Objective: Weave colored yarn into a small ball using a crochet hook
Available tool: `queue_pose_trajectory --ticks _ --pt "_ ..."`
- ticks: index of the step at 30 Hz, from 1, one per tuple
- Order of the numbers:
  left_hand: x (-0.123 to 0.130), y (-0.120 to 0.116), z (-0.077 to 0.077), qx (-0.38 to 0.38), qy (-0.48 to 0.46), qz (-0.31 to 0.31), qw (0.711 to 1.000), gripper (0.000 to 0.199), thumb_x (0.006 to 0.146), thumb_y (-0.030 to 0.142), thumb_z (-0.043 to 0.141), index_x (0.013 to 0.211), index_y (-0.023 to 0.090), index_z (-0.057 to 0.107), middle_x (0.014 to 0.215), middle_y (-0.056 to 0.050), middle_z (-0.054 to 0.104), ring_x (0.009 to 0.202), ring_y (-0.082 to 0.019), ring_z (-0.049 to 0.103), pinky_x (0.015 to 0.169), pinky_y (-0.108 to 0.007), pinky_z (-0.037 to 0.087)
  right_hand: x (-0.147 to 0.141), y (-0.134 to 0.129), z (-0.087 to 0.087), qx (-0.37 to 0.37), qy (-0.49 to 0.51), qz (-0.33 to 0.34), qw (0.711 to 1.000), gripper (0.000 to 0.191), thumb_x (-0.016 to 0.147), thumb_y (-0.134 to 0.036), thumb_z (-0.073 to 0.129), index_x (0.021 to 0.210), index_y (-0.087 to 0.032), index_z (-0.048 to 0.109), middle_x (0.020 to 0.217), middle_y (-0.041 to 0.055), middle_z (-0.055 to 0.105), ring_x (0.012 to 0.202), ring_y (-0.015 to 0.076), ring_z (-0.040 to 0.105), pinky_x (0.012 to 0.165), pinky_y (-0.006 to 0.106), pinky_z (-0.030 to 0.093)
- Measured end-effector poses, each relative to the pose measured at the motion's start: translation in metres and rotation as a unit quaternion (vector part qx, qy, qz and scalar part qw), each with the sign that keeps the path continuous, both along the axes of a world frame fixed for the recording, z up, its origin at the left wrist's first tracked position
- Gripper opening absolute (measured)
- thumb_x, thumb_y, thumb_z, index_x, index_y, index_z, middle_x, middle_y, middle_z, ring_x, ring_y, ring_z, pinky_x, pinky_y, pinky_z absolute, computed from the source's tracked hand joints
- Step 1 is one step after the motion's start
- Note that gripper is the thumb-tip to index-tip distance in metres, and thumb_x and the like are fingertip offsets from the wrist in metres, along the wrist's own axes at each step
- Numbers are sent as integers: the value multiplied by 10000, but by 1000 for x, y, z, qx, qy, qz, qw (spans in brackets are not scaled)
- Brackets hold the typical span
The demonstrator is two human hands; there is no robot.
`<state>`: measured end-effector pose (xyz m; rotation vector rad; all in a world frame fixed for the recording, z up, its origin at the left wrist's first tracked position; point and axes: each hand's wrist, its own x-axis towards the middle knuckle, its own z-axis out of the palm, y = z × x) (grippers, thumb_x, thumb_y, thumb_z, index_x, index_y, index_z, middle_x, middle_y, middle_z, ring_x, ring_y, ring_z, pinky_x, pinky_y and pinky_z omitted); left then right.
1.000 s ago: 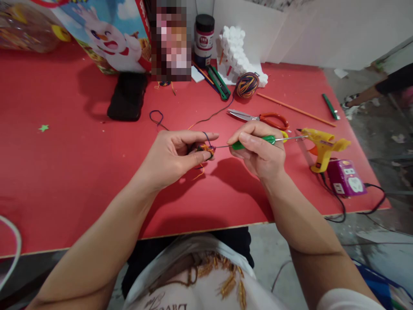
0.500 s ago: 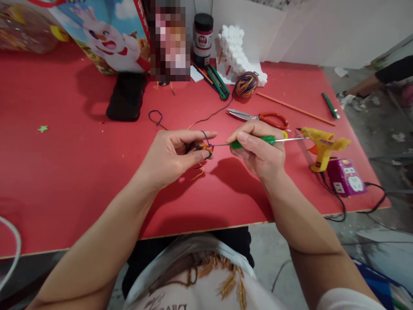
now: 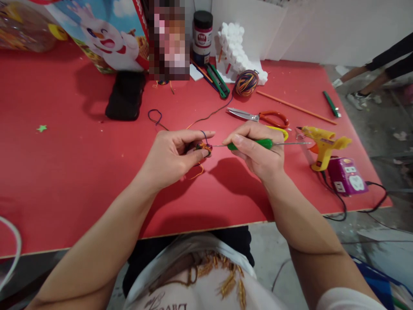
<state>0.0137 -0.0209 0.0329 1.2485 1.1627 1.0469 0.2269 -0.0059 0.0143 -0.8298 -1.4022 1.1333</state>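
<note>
Between thumb and fingers, my left hand (image 3: 176,156) pinches a small multicoloured crocheted piece (image 3: 205,149). A dark blue strand loops over its raised index finger, and a loose orange tail hangs below. My right hand (image 3: 258,150) is closed around the green handle of a crochet hook (image 3: 265,144). The hook's thin left tip meets the piece, while its other metal end sticks out to the right. Yarn runs across the red table (image 3: 80,181) to a variegated yarn ball (image 3: 246,83). The exact stitch at the tip is too small to tell.
Scissors (image 3: 273,119) lie behind my right hand. A yellow glue gun (image 3: 322,146) and purple box (image 3: 346,176) are on the right. Farther back are a black phone (image 3: 125,95), green cutter (image 3: 217,81), dark jar (image 3: 202,38) and white model (image 3: 235,47). A person's legs (image 3: 371,82) show at right.
The hook has turned slightly in my right hand, and its handle sits a little further left. At the far right, the other person's legs have moved and both now show.
</note>
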Motion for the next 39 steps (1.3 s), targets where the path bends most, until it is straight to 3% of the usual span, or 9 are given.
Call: queue_pose_trajectory --ticks 5,8,12,16,22,25,28,35,39 --pt "0 2 -3 9 19 3 1000 373 751 174 924 1122 203 898 808 -25 770 705 -136 678 691 -274 592 1 -5 3 57 -87 -7 995 255 1022 -382 720 887 -202 840 733 24 704 649 157 603 641 330 506" --pt "4 3 -4 -4 5 19 1000 348 740 143 921 1081 207 902 759 -4 736 692 -132 660 690 -276 586 0 -11 6 133 -187 -10 973 251 1073 -310 631 923 -216 809 801 32 748 715 163 660 715 331 526" --pt "10 4 -8 -42 -70 49 995 417 670 104 945 1075 190 891 718 28 693 658 -92 624 666 -234 552 -6 -15 0 287 -279 -27 916 172 1064 -211 588 1015 -215 753 828 51 766 733 178 675 727 330 521" --pt "8 8 -9 -101 -167 59 979 459 607 120 973 1054 166 879 767 0 748 673 -83 669 673 -212 560 -10 -8 -12 421 -292 -40 858 194 1024 -128 619 1203 -169 681 859 67 741 754 190 649 722 328 528" --pt "-1 12 -3 -185 -221 33 957 431 640 110 915 1068 136 867 779 -34 778 640 -101 702 629 -208 575 -12 -1 -24 491 -398 -73 771 287 1079 -171 562 1362 -215 585 849 16 672 753 196 578 712 350 461" --pt "3 11 -2 -163 -233 51 957 388 641 72 881 1024 132 871 771 -25 765 628 -86 674 617 -199 553 -20 -4 -24 521 -438 -132 720 230 1077 -165 589 1304 -194 602 826 8 664 743 195 551 704 361 406" --pt "7 9 -4 -105 -212 80 968 372 652 79 872 1015 162 878 778 -9 753 643 -84 649 618 -207 525 -30 -9 -23 524 -470 -171 689 190 1066 -140 614 1255 -157 619 821 19 676 746 201 541 709 377 380" --pt "10 4 -7 21 -66 98 993 314 779 150 856 1082 227 880 857 1 745 790 -140 655 762 -280 535 -40 -19 -19 499 -480 -200 693 123 1088 -121 554 1188 -126 624 796 35 689 715 207 542 686 388 349" --pt "7 4 -8 68 -3 79 995 307 837 154 800 1121 232 887 907 -9 773 827 -149 663 809 -284 542 -36 -22 -14 456 -476 -169 733 108 1085 -147 566 1172 -139 628 810 41 714 715 203 595 692 378 388"
